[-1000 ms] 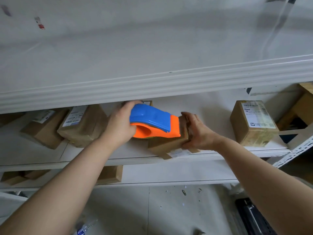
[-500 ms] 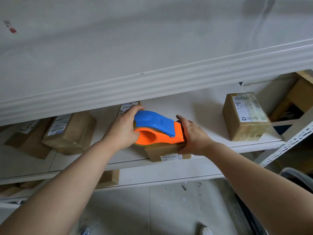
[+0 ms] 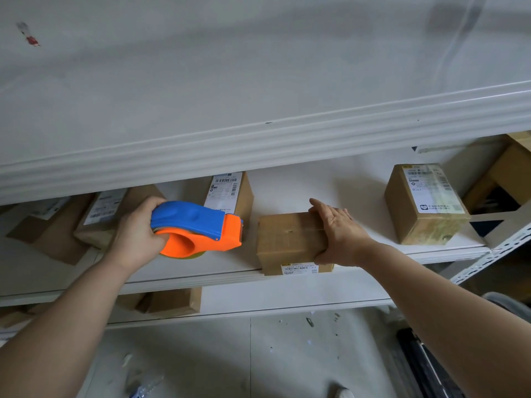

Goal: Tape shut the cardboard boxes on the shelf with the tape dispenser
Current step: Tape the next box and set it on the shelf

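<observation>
Left hand (image 3: pixel 138 239) grips tape dispenser (image 3: pixel 198 228), just left of front box (image 3: pixel 290 239), not touching it. Right hand (image 3: pixel 342 237) clasps the front box's right end, fingers flat on top, thumb on the front. Labelled box (image 3: pixel 230 193) stands behind-left of it.

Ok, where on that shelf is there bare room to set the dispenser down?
Widest bare stretch: between the box under the right hand and the labelled box to the right. A smaller patch lies under the tape dispenser in the left hand. The left-end boxes are crowded.
</observation>
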